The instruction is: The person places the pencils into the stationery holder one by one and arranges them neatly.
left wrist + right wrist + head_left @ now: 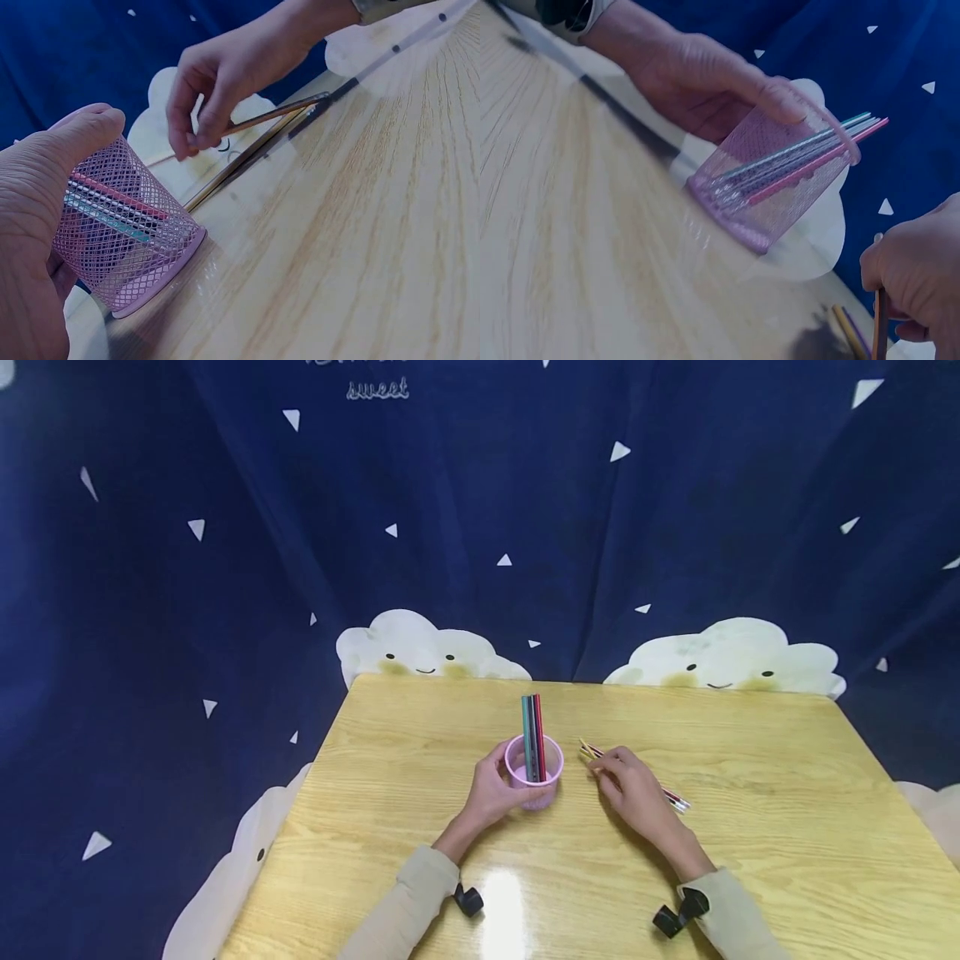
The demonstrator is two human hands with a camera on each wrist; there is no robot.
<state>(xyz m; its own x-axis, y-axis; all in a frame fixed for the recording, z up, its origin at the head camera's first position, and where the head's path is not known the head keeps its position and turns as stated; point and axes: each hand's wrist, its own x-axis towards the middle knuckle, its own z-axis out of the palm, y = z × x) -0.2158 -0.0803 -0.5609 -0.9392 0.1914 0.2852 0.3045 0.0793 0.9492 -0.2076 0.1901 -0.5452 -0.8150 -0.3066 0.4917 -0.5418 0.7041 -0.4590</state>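
Note:
My left hand (495,792) holds a pink mesh pencil cup (537,799), thumb over the near side by the rim. The cup stands upright on the table. Several pencils (532,727), teal, dark and red among them, lean inside it and stick out above the rim. To the right of the cup, my right hand (632,792) pinches one wooden-coloured pencil (274,114) between thumb and fingertips, tilted, one end raised off the table. Beneath that hand lie a few more pencils (677,800), partly hidden by it; a yellowish pencil (240,161) shows among them.
The light wooden table (360,852) carries the cup and the loose pencils. Behind its far edge hangs a dark blue curtain (480,485) with white triangles and smiling clouds. A small black device (678,914) sits at each wrist.

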